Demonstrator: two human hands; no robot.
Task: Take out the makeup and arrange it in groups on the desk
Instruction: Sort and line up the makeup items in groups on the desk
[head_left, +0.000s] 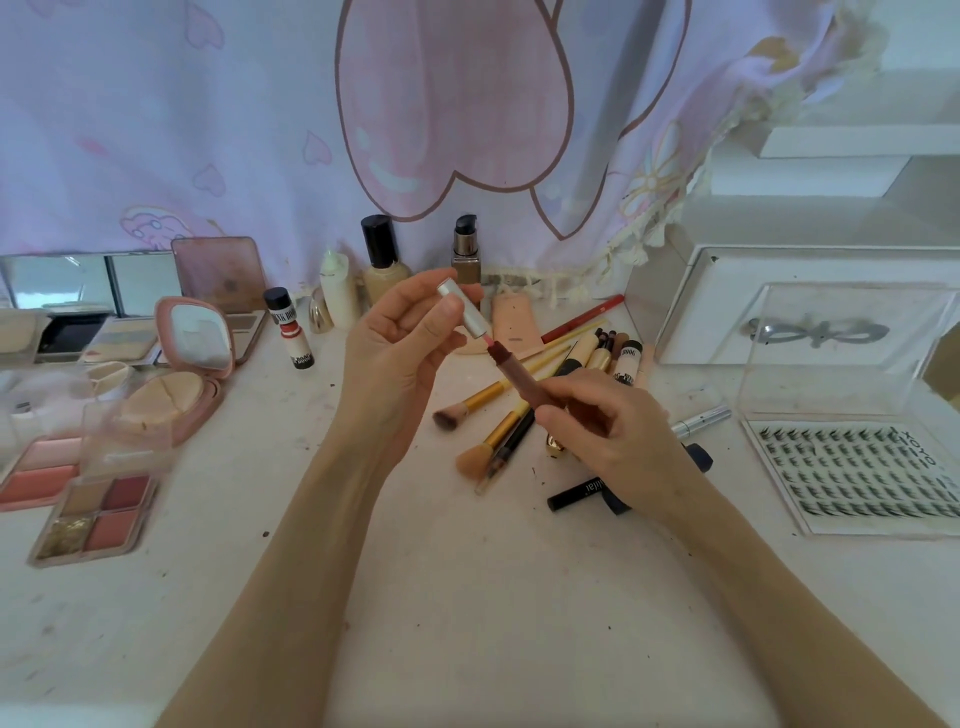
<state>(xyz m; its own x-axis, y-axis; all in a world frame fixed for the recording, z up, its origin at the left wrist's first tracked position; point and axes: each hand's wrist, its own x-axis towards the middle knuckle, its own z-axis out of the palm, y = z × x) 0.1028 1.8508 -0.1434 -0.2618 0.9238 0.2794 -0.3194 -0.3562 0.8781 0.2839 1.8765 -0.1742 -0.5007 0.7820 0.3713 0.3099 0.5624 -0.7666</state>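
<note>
Desk (467, 597) space lies bare and white in the near middle, between the two forearms and toward the near edge, with only small dark specks on it. Left of that, palettes (93, 514) and a pink compact (176, 384) crowd the left side, with mirrors (93, 280) at the far left. On the right a clear lash box (852, 467) sits just beside a white case (810, 306), which closes the far right. Bottles (382, 265) stand along the far edge against a hanging cloth (208, 130). Brushes (493, 415) and pencils lie heaped in the middle, under the hands.

Both hands are raised above this heap, close together but not touching. The left hand (400, 353), palm turned up and toward the viewer, pinches a silver cap (464, 312) between thumb and fingers. The right hand (613, 431), knuckles up, has its fingers curled round a brown lipstick (519, 374), held aslant with its pink tip pointing far-left at the cap's open end, just short of it. A black tube (576, 493) lies on the desk partly under the right wrist.
</note>
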